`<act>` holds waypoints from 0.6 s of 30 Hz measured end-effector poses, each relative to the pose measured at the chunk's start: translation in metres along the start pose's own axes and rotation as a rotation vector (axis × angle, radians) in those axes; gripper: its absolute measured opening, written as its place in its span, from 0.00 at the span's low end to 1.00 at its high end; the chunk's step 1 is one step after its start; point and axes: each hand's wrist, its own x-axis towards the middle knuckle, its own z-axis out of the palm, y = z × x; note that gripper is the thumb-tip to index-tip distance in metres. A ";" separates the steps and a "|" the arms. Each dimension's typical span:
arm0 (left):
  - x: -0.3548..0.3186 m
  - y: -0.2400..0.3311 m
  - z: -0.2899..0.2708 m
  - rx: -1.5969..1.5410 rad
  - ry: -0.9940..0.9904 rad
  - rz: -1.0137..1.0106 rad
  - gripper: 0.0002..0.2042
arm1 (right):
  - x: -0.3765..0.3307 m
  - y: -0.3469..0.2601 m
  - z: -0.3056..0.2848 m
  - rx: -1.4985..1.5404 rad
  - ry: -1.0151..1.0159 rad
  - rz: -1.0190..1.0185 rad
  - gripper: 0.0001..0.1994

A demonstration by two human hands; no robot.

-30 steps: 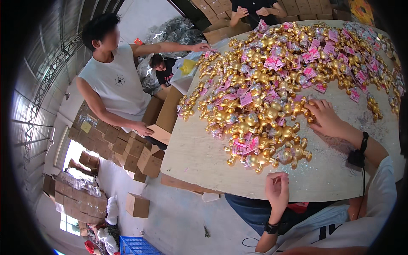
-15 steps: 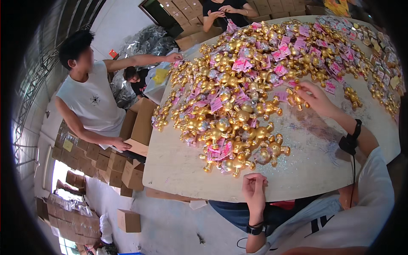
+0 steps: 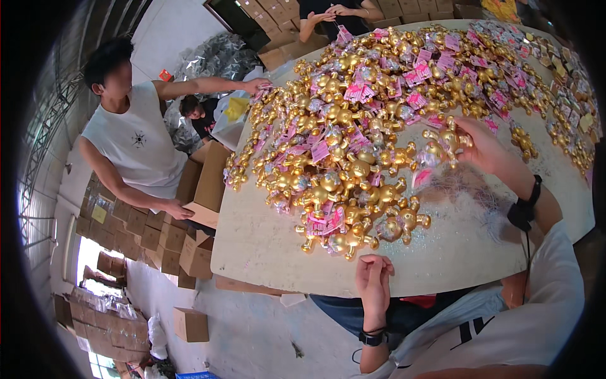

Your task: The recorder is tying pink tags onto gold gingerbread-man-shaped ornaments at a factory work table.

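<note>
Warehouse floor, stacked cardboard boxes (image 3: 126, 234) and one pale table (image 3: 265, 252) buried in gold toys.

On the left a co-worker in a white sleeveless top (image 3: 136, 142) leans on an open box (image 3: 205, 183). Our left hand (image 3: 374, 287) rests curled at the table's near edge, holding nothing we can see. Over the gold pile (image 3: 353, 145), our right hand (image 3: 483, 148) is lifted, fingers closed around a gold figure in clear wrap (image 3: 445, 142).

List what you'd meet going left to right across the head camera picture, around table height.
Person in a white sleeveless top → open cardboard box → pile of gold toys → right hand holding a wrapped gold toy.
</note>
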 end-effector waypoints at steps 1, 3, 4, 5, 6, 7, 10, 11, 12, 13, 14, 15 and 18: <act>-0.002 0.004 0.003 -0.004 0.004 0.039 0.05 | -0.011 -0.003 0.009 0.034 -0.025 0.007 0.15; -0.008 0.014 0.012 0.188 -0.146 -0.024 0.11 | -0.042 -0.002 0.024 0.067 -0.250 -0.065 0.15; -0.013 0.021 0.018 0.239 -0.155 -0.125 0.18 | -0.055 0.002 0.032 -0.031 -0.306 -0.127 0.15; -0.017 0.025 0.024 0.186 -0.209 -0.078 0.18 | -0.066 0.007 0.039 -0.090 -0.449 -0.235 0.15; -0.023 0.029 0.030 -0.147 -0.361 -0.198 0.23 | -0.078 0.011 0.042 -0.334 -0.582 -0.392 0.15; -0.027 0.032 0.036 -0.462 -0.473 -0.358 0.28 | -0.089 0.016 0.044 -0.569 -0.745 -0.644 0.14; -0.031 0.035 0.044 -0.363 -0.396 -0.357 0.32 | -0.105 0.038 0.059 -0.753 -1.212 -0.962 0.14; -0.031 0.035 0.044 -0.218 -0.264 -0.356 0.30 | -0.111 0.042 0.062 -0.771 -1.268 -1.163 0.14; -0.030 0.034 0.043 -0.176 -0.233 -0.260 0.22 | -0.114 0.044 0.065 -0.689 -1.238 -1.220 0.15; -0.029 0.034 0.042 -0.149 -0.228 -0.246 0.22 | -0.115 0.045 0.067 -0.726 -1.259 -1.171 0.15; -0.028 0.033 0.041 -0.372 -0.268 -0.195 0.17 | -0.112 0.044 0.068 -0.659 -1.388 -1.029 0.14; -0.027 0.033 0.040 -0.607 -0.393 -0.126 0.16 | -0.108 0.044 0.069 -0.596 -1.528 -0.904 0.14; -0.034 0.035 0.041 -0.587 -0.258 -0.065 0.17 | -0.068 0.036 0.057 -0.467 -1.463 -0.038 0.13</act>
